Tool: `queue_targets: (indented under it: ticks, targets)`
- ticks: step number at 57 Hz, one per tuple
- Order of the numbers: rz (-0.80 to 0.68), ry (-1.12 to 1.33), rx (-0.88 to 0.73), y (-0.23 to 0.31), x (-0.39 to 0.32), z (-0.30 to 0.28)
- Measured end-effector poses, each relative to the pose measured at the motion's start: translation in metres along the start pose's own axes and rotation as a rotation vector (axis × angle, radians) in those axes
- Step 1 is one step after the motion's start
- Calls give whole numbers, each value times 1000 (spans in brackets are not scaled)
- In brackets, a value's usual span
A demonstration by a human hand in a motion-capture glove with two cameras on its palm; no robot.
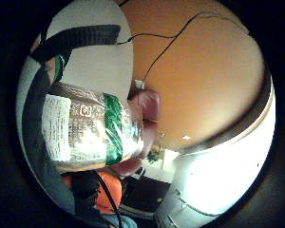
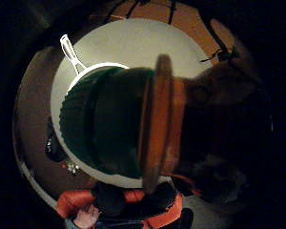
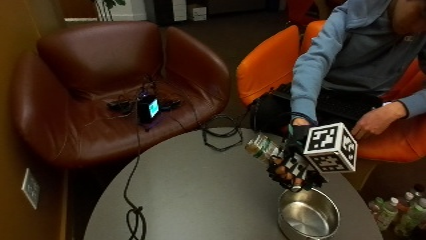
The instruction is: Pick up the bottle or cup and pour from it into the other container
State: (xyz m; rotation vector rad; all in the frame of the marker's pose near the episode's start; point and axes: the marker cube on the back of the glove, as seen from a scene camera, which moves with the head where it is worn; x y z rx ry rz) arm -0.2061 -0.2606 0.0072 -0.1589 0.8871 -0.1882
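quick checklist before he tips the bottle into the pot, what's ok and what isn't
1. Bottle gripped by the gloved right hand: ok, fingers wrap its body.
2. Bottle lifted off the round table: ok.
3. Cap off: not ok, a green cap appears to sit on the neck.
4. Steel pot upright and open on the table: ok.
5. Bottle mouth over the pot: not ok, the bottle sits beside and above the rim.
6. Liquid level in the bottle: cannot tell.
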Motion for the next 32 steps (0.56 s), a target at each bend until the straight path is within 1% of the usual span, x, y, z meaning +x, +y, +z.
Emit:
queue_targets:
  ticks: [9,23,32]
  targets:
    - [23,152,-8,3,-18,-7]
    - [19,195,-35,3,-35,-14]
    - [8,141,-34,3,-35,-16]
